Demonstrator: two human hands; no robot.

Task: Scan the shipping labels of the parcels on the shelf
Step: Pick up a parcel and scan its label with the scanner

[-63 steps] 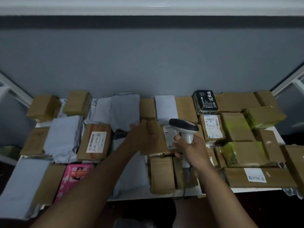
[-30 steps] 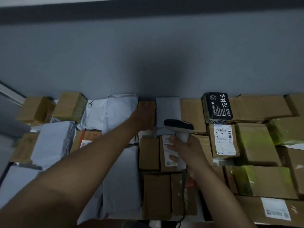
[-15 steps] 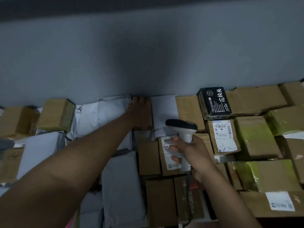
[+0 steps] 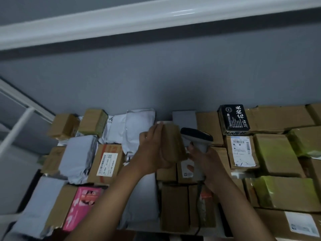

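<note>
At frame centre the left hand (image 4: pixel 152 150) grips a small brown parcel (image 4: pixel 173 143), the right hand (image 4: pixel 206 162) holds the scanner (image 4: pixel 196 138); its label seems hidden, so scanning may fail.

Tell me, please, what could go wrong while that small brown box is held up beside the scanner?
No label shows on the small brown box in the left hand, so the scanner in the right hand may read nothing.

Its cable trails over front boxes and could snag.

The labelled carton underneath might be read instead.
</note>
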